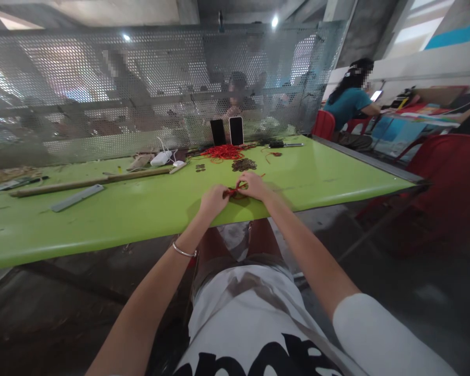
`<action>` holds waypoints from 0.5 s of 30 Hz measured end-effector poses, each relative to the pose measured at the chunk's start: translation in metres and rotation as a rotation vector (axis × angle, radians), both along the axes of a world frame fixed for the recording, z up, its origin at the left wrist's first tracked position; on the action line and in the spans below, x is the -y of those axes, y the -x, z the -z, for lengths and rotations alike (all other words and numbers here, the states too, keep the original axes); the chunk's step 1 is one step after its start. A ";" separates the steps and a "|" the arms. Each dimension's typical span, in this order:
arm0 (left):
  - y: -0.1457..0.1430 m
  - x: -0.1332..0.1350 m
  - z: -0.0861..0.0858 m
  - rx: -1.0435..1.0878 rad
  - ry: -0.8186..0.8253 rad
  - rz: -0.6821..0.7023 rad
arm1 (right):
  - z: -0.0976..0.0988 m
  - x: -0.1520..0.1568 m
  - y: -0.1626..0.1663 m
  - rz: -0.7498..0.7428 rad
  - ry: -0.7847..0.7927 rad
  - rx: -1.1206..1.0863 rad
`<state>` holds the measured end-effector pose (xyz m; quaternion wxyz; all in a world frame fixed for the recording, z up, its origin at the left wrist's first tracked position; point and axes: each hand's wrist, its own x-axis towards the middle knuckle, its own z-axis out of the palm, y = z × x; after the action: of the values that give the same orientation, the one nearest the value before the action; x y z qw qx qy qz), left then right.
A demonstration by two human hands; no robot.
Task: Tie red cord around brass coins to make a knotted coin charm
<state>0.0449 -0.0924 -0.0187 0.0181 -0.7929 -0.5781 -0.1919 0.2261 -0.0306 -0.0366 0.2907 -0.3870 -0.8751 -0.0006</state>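
Near the front edge of the green table (pixel 152 209), my left hand (pixel 214 201) and my right hand (pixel 253 185) meet over a red cord (pixel 232 192). Fingers of both hands are pinched on the cord, one hand at each side of what looks like a knotted part. A loose end of it sticks out past my right hand. Just beyond my hands lies a pile of dark round coins (pixel 244 165), with a few more coins (pixel 200 168) to its left. Behind them is a heap of red cords (pixel 224 152).
Two phones (pixel 236 130) lean upright against a perforated metal screen (pixel 160 89). A wooden stick (pixel 90 183), a grey flat bar (pixel 77 198) and a white charger (pixel 161 158) lie left. A dark-handled tool (pixel 284 144) lies back right. A person (pixel 348 102) sits at another table; red chairs (pixel 446 177) stand right.
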 end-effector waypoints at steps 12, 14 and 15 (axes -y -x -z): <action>0.000 0.000 0.001 -0.018 -0.009 -0.009 | 0.002 -0.001 0.003 -0.080 -0.014 -0.007; 0.000 0.000 0.001 -0.023 -0.005 -0.007 | 0.002 -0.002 0.002 -0.085 -0.007 -0.002; 0.000 0.000 0.000 -0.025 -0.002 -0.005 | 0.003 -0.003 0.002 -0.087 -0.002 0.003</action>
<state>0.0447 -0.0928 -0.0191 0.0265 -0.7938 -0.5795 -0.1826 0.2239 -0.0278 -0.0393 0.2896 -0.3484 -0.8914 0.0104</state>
